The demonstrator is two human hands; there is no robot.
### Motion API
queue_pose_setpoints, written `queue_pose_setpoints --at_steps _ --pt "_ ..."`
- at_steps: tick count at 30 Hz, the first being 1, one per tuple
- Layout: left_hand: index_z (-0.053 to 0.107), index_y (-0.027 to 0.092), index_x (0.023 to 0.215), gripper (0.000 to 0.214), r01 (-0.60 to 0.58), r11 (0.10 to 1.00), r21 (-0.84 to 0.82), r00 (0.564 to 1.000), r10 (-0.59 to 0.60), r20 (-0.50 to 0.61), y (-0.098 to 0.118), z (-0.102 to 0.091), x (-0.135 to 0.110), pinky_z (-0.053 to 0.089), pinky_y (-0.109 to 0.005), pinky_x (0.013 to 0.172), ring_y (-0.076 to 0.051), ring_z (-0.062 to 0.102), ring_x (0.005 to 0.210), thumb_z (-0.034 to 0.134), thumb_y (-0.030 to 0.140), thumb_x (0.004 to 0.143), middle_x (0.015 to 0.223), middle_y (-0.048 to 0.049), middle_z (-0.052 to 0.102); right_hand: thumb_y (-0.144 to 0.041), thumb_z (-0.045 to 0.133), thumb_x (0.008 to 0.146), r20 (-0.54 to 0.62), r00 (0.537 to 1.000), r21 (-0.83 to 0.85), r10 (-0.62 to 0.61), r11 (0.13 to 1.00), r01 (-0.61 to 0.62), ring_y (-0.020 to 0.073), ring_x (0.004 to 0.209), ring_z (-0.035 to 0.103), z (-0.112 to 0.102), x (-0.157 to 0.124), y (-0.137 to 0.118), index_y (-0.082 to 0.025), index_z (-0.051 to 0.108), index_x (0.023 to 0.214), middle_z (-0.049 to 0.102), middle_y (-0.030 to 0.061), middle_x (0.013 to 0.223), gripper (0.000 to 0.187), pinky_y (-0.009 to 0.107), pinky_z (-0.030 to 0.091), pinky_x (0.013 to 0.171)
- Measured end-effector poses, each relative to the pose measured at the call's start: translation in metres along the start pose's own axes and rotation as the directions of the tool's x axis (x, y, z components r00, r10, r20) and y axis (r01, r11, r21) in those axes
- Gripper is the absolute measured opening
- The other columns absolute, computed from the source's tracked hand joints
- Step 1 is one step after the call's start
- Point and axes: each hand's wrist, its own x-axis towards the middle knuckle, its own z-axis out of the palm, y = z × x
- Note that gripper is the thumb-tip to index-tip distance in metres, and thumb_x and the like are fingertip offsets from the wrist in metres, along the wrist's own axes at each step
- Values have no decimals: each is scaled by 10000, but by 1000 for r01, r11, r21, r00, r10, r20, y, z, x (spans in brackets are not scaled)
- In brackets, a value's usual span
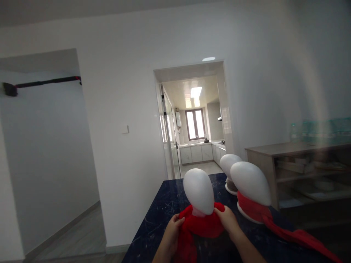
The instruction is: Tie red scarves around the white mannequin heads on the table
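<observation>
A white mannequin head (198, 190) stands on the dark marble table (153, 226) right in front of me, with a red scarf (203, 226) wrapped round its neck. My left hand (173, 228) grips the scarf on the left side of the neck, fingers closed on the cloth. My right hand (227, 219) pinches the scarf on the right side. One end of the scarf hangs down between my forearms.
Two more white heads stand to the right: a near one (251, 182) wearing another red scarf (285, 230) that trails across the table, and a bare one (229, 164) behind it. A wooden shelf unit (301, 171) is at right. A doorway (194, 128) opens onto a kitchen.
</observation>
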Motion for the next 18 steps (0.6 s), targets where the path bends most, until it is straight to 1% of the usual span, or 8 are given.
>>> queue_pose_setpoints --at_steps 3,5,7,10,11,13,15,18 --pt "653 177 1025 317 28 999 -28 999 -28 16 0 3 -3 623 -443 952 -313 805 939 813 135 755 925 -116 816 -399 840 678 -133 962 -267 -239 943 197 301 929 672 -4 -13 -20 -231 658 848 716 71 890 301 422 500 867" --pt "657 182 1054 357 49 998 -50 999 -49 16 0 5 -4 613 -466 978 -332 801 974 827 134 744 965 -129 817 -455 697 854 -63 845 -490 -531 754 438 262 872 639 -1 -34 -33 -235 640 869 687 83 942 228 396 484 834" --pt "660 182 1077 393 62 996 -64 998 -60 31 0 7 -6 613 -460 976 -336 797 990 844 132 734 1002 -138 814 -420 570 958 253 671 -554 -697 464 691 237 838 635 9 -61 -38 -236 651 858 683 79 922 225 364 481 802" --pt "655 171 1123 472 65 997 -44 995 -62 77 0 10 -9 627 -422 920 -330 797 981 872 121 707 1014 -140 810 -370 656 910 710 466 -382 -529 267 885 275 1030 685 30 -93 -28 -272 724 1162 738 89 1196 279 351 503 872" --pt "652 168 1143 501 70 997 -28 994 -67 87 0 11 -10 630 -419 902 -330 798 973 880 122 699 1016 -138 809 -353 712 858 759 467 -385 -454 265 884 307 1100 687 37 -98 -21 -294 671 1336 694 98 1369 483 364 510 895" --pt "648 166 1174 537 78 997 -2 993 -77 91 0 11 -9 635 -430 883 -333 801 958 889 133 694 1035 -141 807 -267 730 802 749 564 -488 -347 287 825 344 1097 712 47 -99 -9 -302 476 1566 601 131 1530 806 386 522 884" --pt "655 156 1171 530 54 998 25 995 -56 77 -1 9 -6 637 -421 864 -324 804 936 877 119 691 1049 -149 808 -164 630 826 712 650 -581 -266 297 758 317 970 752 50 -93 -1 -275 463 1582 703 150 1396 782 372 522 835" --pt "677 143 1109 493 -12 996 93 999 9 32 -3 4 0 629 -343 761 -291 806 864 837 24 658 998 -133 818 -92 493 869 708 664 -599 -240 293 745 280 949 754 44 -85 -5 -267 685 1349 801 98 1128 545 334 510 824"
